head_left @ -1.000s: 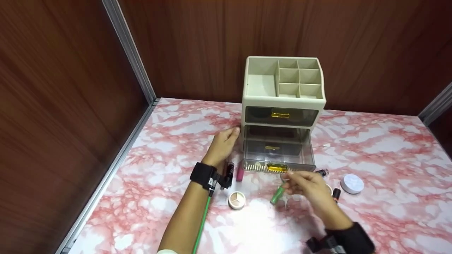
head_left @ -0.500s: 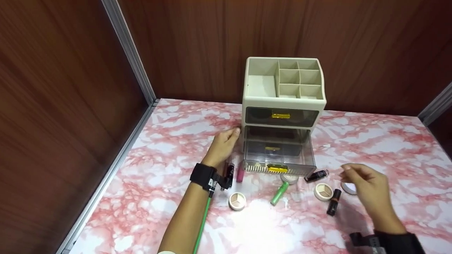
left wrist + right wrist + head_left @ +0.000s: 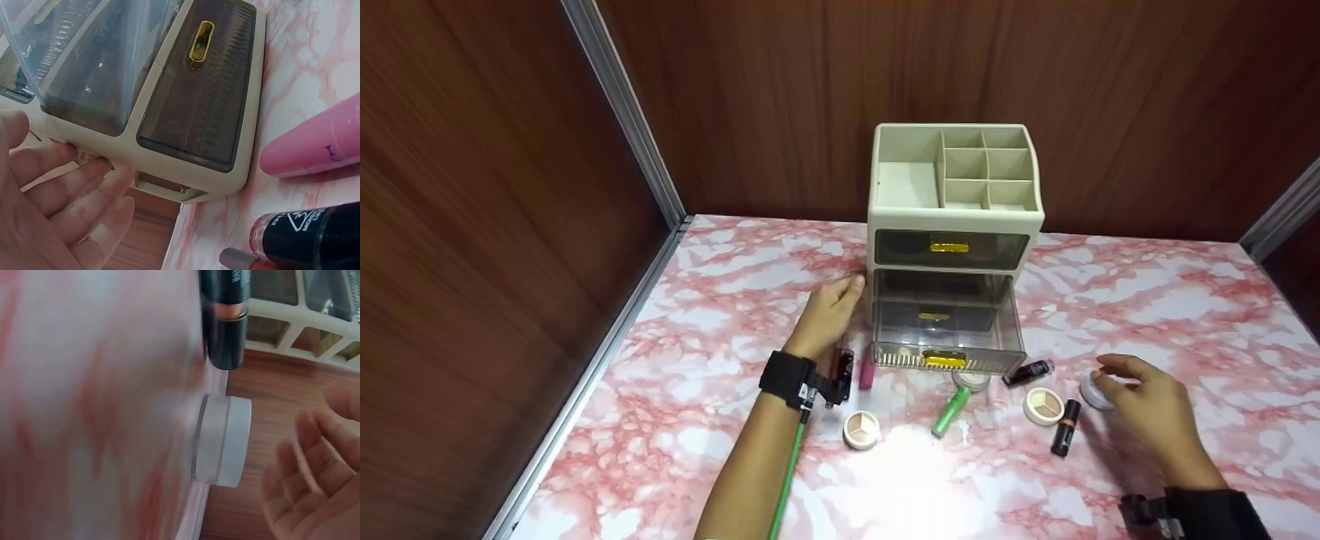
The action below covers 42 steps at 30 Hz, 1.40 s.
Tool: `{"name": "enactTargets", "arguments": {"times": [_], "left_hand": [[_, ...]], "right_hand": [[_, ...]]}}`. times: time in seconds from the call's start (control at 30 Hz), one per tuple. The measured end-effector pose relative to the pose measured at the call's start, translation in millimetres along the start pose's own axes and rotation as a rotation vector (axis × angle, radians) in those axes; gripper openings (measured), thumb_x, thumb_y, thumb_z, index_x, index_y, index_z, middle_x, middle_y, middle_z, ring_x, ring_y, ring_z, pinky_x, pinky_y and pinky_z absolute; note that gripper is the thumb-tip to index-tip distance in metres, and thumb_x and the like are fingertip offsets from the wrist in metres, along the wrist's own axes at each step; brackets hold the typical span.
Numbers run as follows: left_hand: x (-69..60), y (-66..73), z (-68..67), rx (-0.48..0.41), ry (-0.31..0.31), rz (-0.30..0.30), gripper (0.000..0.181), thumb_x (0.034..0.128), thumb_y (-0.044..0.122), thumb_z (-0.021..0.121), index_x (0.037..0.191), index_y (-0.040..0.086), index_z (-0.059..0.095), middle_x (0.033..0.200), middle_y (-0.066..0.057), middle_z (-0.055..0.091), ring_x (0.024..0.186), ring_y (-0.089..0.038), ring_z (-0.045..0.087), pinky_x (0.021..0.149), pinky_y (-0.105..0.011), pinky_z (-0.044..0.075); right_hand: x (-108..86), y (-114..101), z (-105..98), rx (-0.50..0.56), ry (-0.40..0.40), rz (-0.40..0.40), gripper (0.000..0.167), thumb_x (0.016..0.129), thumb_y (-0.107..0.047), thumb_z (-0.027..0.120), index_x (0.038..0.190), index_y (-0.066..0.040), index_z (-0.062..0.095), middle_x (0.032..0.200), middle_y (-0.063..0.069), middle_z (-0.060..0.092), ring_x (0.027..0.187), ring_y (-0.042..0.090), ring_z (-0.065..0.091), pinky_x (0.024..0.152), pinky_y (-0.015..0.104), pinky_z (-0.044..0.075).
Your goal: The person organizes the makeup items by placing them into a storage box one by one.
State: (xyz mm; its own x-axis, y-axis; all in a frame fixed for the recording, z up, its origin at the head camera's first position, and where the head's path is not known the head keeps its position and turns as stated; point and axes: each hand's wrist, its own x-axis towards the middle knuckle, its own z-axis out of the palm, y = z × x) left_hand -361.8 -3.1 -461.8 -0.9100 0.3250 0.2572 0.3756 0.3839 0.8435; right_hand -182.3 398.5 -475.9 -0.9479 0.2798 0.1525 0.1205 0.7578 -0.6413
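At the far left, a brown wood-grain panel point(image 3: 495, 262) meets a metal strip point(image 3: 619, 105) beside the pink-and-white marbled table point(image 3: 675, 352). Next comes the left hand point(image 3: 826, 315), a black strap point(image 3: 787, 379) round its wrist; its fingers are extended and relaxed, the tips against the side of the cream organizer point(image 3: 956, 219). Near that wrist lie a dark bottle point(image 3: 847, 375) and a pink tube point(image 3: 867, 372) (the left wrist view also shows a slim grey-capped tube point(image 3: 239, 259) next to the bottle). Nearer the person, a round three-shade palette point(image 3: 861, 430) lies face up.

The organizer stands upright towards the back of the table, divided compartments on top. Its upper drawer point(image 3: 904, 249) is closed; the clear middle drawer point(image 3: 1005, 330) is pulled out, gold handle point(image 3: 943, 361) forward, and the lower drawer point(image 3: 197, 95) is closed. Under the front edge of the middle drawer a round container point(image 3: 972, 383) shows in part, with a green tube point(image 3: 951, 412) slanting just in front of it.

Further right lie a dark tube point(image 3: 1027, 373), a second three-shade palette point(image 3: 1043, 406) and, just beside that, a black lipstick with an orange band point(image 3: 1065, 429). Then the white round jar point(image 3: 1093, 395) — lid on, resting on the table — and over it the right hand point(image 3: 1151, 412), thumb and fingers spread wide and loosely curved, holding nothing; the right wrist view shows a gap between fingers and jar.
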Motion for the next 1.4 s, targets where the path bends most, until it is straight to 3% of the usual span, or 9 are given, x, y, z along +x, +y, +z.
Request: {"name": "enactTargets", "arguments": {"times": [0.1, 0.17, 0.37, 0.53, 0.63, 0.87, 1.07, 1.27, 1.4], "left_hand": [[0.8, 0.5, 0.2, -0.002, -0.004, 0.005, 0.053, 0.1039, 0.045, 0.039, 0.134, 0.005, 0.059, 0.133, -0.009, 0.058, 0.127, -0.020, 0.050, 0.105, -0.035, 0.038], [1.2, 0.7, 0.7, -0.006, -0.010, 0.008, 0.054, 0.1039, 0.045, 0.039, 0.134, 0.005, 0.058, 0.135, -0.009, 0.056, 0.127, -0.021, 0.049, 0.106, -0.034, 0.038], [-0.3, 0.8, 1.0, -0.023, -0.015, 0.005, 0.054, 0.1037, 0.045, 0.039, 0.134, 0.005, 0.057, 0.136, -0.010, 0.055, 0.128, -0.021, 0.049, 0.106, -0.034, 0.038], [-1.1, 0.1, 0.6, -0.032, -0.007, 0.013, 0.051, 0.1039, 0.044, 0.039, 0.132, 0.007, 0.060, 0.129, -0.012, 0.061, 0.125, -0.018, 0.052, 0.105, -0.033, 0.039], [-0.6, -0.1, 0.6, -0.039, -0.010, 0.014, 0.052, 0.1037, 0.045, 0.039, 0.133, 0.007, 0.059, 0.130, -0.014, 0.060, 0.126, -0.019, 0.051, 0.106, -0.034, 0.038], [-1.3, -1.2, 0.5, -0.023, -0.009, 0.015, 0.052, 0.1040, 0.045, 0.039, 0.133, 0.007, 0.060, 0.135, -0.008, 0.056, 0.127, -0.020, 0.050, 0.105, -0.034, 0.038], [-0.5, -1.5, 0.6, -0.017, -0.013, 0.030, 0.054, 0.1039, 0.046, 0.038, 0.135, 0.006, 0.058, 0.135, -0.009, 0.056, 0.127, -0.020, 0.049, 0.106, -0.034, 0.037], [-1.3, -0.2, 0.5, -0.017, -0.007, 0.020, 0.052, 0.1038, 0.045, 0.039, 0.132, 0.007, 0.060, 0.134, -0.008, 0.057, 0.126, -0.019, 0.051, 0.105, -0.033, 0.038], [-1.1, -0.4, 0.7, -0.012, -0.009, 0.009, 0.055, 0.1036, 0.046, 0.039, 0.135, 0.006, 0.058, 0.135, -0.007, 0.056, 0.127, -0.019, 0.049, 0.106, -0.033, 0.037]], "right_hand": [[2.2, 3, 1, -0.053, -0.070, -0.010, 0.053, 0.095, -0.036, 0.063, 0.133, -0.001, 0.056, 0.131, 0.032, 0.049, 0.116, 0.054, 0.045, 0.088, 0.063, 0.038], [4.2, 4, 1, -0.100, -0.106, -0.019, 0.058, 0.093, -0.036, 0.065, 0.136, 0.001, 0.052, 0.134, 0.036, 0.042, 0.120, 0.058, 0.038, 0.091, 0.069, 0.031], [11.1, 8, -1, -0.228, -0.222, -0.009, 0.076, 0.088, -0.043, 0.068, 0.142, 0.003, 0.041, 0.134, 0.040, 0.037, 0.117, 0.061, 0.036, 0.092, 0.070, 0.030], [14.0, 12, -2, -0.292, -0.282, 0.005, 0.079, 0.087, -0.046, 0.068, 0.142, 0.004, 0.041, 0.133, 0.040, 0.041, 0.116, 0.060, 0.039, 0.091, 0.069, 0.033], [14.3, 11, -3, -0.313, -0.278, -0.004, 0.078, 0.086, -0.046, 0.069, 0.140, 0.003, 0.044, 0.131, 0.038, 0.046, 0.112, 0.058, 0.045, 0.088, 0.068, 0.037], [11.6, -3, -9, -0.287, -0.263, 0.019, 0.089, 0.083, -0.063, 0.065, 0.141, 0.002, 0.045, 0.130, 0.036, 0.048, 0.111, 0.058, 0.045, 0.086, 0.068, 0.036], [9.3, -25, -17, -0.278, -0.191, -0.059, 0.079, 0.085, -0.056, 0.067, 0.136, 0.000, 0.050, 0.124, 0.034, 0.054, 0.109, 0.057, 0.049, 0.083, 0.066, 0.039], [3.2, -51, -23, -0.269, -0.161, -0.102, 0.080, 0.086, -0.063, 0.061, 0.136, -0.001, 0.051, 0.115, 0.027, 0.060, 0.106, 0.050, 0.053, 0.080, 0.063, 0.040], [-1.2, -65, -25, -0.256, -0.133, -0.127, 0.079, 0.087, -0.062, 0.060, 0.137, -0.001, 0.051, 0.119, 0.026, 0.058, 0.104, 0.048, 0.054, 0.080, 0.063, 0.040]]}}
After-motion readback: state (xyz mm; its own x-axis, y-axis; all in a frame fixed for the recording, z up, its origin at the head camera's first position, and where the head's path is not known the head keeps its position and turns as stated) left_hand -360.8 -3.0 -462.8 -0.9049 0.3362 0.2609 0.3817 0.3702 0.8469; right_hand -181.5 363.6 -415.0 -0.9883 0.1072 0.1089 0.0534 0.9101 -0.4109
